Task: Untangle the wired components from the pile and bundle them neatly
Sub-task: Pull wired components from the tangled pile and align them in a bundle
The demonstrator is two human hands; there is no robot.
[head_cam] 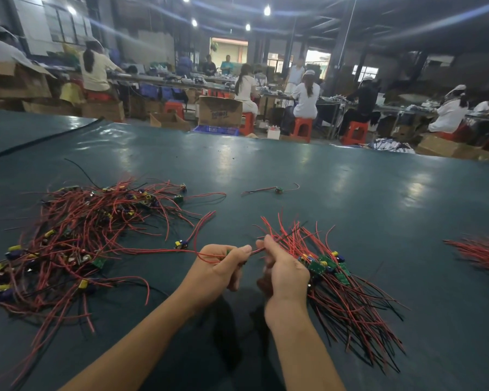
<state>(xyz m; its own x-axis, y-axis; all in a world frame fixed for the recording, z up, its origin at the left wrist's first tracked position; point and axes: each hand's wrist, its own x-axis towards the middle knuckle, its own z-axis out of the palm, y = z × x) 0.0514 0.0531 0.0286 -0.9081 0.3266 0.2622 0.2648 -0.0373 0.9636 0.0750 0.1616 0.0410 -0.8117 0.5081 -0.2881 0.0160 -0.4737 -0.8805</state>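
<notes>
Two hands are working: left hand (pixel 220 266) pinching a thin red wire (pixel 164 251) running sideways, right hand (pixel 285 273) gripping the bundle of red-wired green boards (pixel 336 280). The tangled red-wire pile (pixel 76 238) is lying leftward, nearest the left hand.

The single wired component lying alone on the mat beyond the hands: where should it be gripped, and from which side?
Pinch the lone component by its small board in the middle, coming down from above. Its wires lie flat on the mat, trailing left and right, so the board looks like the one raised, firm part. Left hand pinches a red wire; right hand holds a bundle.
</notes>
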